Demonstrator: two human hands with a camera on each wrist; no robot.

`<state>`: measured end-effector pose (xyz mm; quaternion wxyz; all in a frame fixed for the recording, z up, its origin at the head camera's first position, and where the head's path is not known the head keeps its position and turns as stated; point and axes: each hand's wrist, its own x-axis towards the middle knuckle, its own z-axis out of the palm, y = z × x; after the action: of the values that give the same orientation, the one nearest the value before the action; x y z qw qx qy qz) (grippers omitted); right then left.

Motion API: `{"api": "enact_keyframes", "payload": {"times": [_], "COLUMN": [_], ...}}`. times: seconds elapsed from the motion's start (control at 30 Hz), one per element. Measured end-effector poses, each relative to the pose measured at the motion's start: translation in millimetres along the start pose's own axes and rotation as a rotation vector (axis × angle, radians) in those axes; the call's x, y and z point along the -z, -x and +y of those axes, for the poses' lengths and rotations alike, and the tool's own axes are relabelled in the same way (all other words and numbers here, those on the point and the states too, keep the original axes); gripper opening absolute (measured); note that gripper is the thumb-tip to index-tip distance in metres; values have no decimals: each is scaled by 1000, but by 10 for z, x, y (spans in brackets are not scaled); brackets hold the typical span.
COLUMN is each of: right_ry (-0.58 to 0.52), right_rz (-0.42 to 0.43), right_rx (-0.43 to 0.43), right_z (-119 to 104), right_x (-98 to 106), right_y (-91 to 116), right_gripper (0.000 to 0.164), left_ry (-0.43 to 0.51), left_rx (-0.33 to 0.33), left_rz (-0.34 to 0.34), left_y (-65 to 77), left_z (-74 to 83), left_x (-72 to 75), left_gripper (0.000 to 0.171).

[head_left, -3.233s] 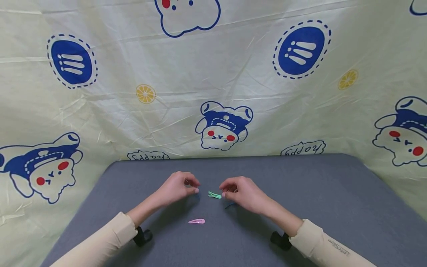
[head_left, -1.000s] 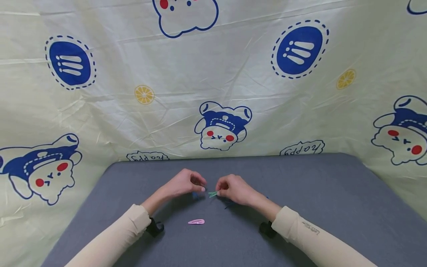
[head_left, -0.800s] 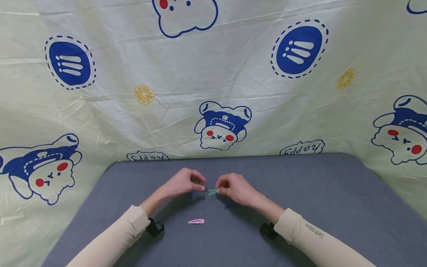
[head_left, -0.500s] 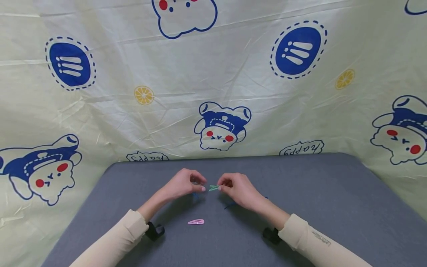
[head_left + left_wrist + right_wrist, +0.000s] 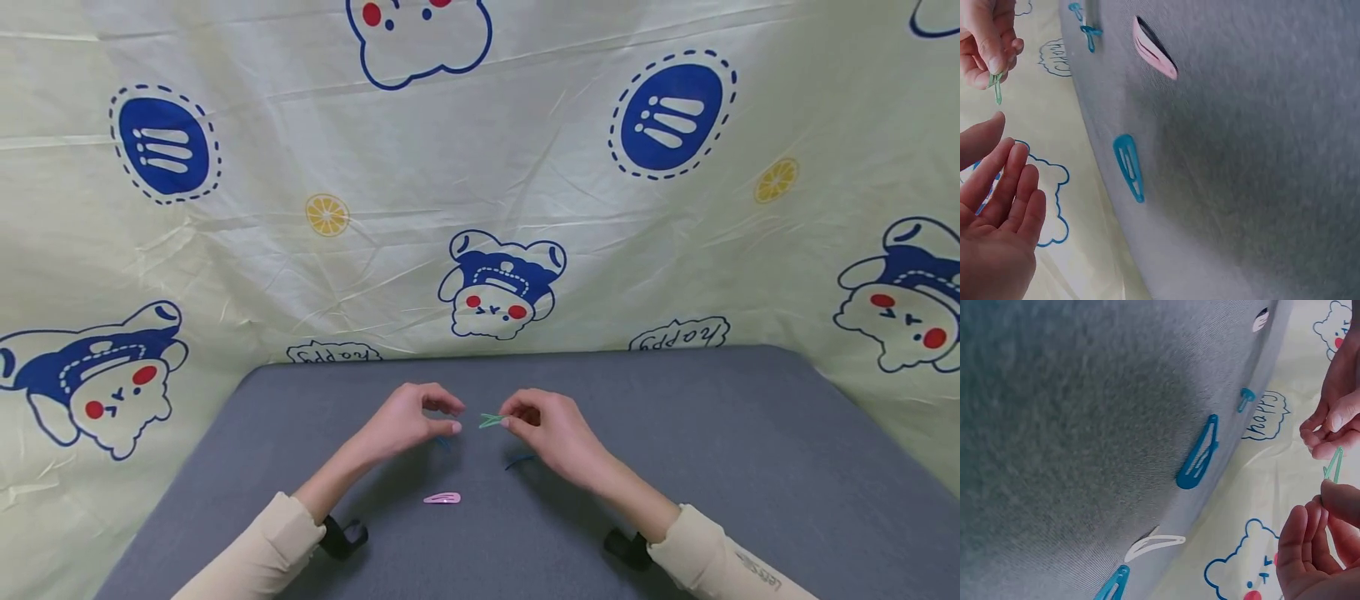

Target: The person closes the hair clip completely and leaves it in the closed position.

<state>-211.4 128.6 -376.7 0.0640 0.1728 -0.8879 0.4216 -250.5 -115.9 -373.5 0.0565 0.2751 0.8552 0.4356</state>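
Note:
My right hand (image 5: 555,433) pinches a green snap hair clip (image 5: 491,420) by one end between thumb and fingertips. The clip is sprung open into a V, pointing at my left hand (image 5: 408,425), and is held above the table. My left hand holds nothing; its thumb and fingers are apart, a short gap from the green clip. In the left wrist view its fingers (image 5: 1019,181) look relaxed and extended. A blue hair clip (image 5: 1127,169) lies beneath the left hand, and another blue hair clip (image 5: 1197,456) shows in the right wrist view.
A pink hair clip (image 5: 442,498) lies on the grey table (image 5: 675,417), nearer than both hands. The right wrist view also shows a white clip (image 5: 1154,544) with a blue clip (image 5: 1113,584) beside it. A printed curtain (image 5: 390,283) hangs behind the table's far edge.
My right hand has taken hold of the green clip and lifted it from the table, then drawn it slightly to the right. The left hand stays near its place; the pink clip has not moved.

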Motion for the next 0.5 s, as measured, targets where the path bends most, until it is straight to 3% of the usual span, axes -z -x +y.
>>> {"api": "enact_keyframes", "payload": {"times": [0.5], "right_ry": [28], "right_rz": [58], "right_rx": [79], "right_z": [-210], "right_x": [142], "right_y": [297], "right_gripper": [9], "left_ry": [46], "left_rx": [-34], "left_rz": [60], "left_y": [272], "left_z": [243], "left_x": [-89], "left_gripper": [20]}}
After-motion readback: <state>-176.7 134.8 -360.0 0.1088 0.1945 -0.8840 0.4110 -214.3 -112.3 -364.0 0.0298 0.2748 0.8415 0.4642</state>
